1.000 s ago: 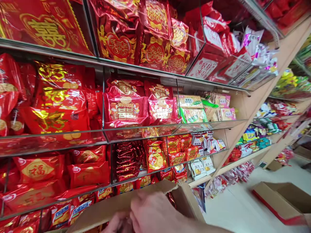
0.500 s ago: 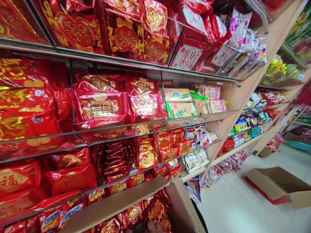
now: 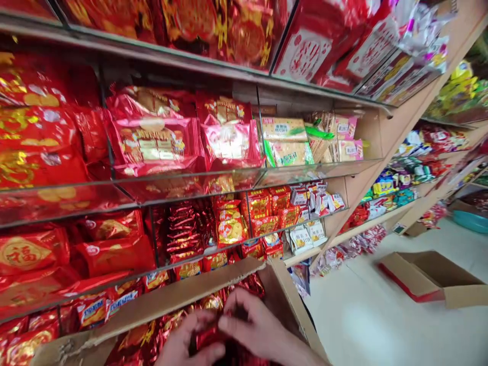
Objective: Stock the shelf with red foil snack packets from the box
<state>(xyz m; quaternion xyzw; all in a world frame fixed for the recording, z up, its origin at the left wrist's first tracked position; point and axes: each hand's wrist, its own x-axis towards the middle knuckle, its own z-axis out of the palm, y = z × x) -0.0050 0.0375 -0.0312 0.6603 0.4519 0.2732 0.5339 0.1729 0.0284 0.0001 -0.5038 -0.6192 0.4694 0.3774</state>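
both hands low at bottom centre of the frame, down in the cardboard box (image 3: 171, 302), left hand (image 3: 183, 346) and right hand (image 3: 262, 330) curled tight round a bunch of red foil packets (image 3: 208, 338), packets squeezed right between the two, snack shelves (image 3: 190, 178) filling the upper left, spare open box (image 3: 404, 277) on the floor at lower right

Bright even light, foil glare, motion blur, edge distortion

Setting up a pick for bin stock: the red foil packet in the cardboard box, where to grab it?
Likely pinch the red foil packet by its crinkled ends, coming from above: the cardboard box is open on top, and its walls and the neighbouring packets block the sides. Left hand and right hand grip it so.
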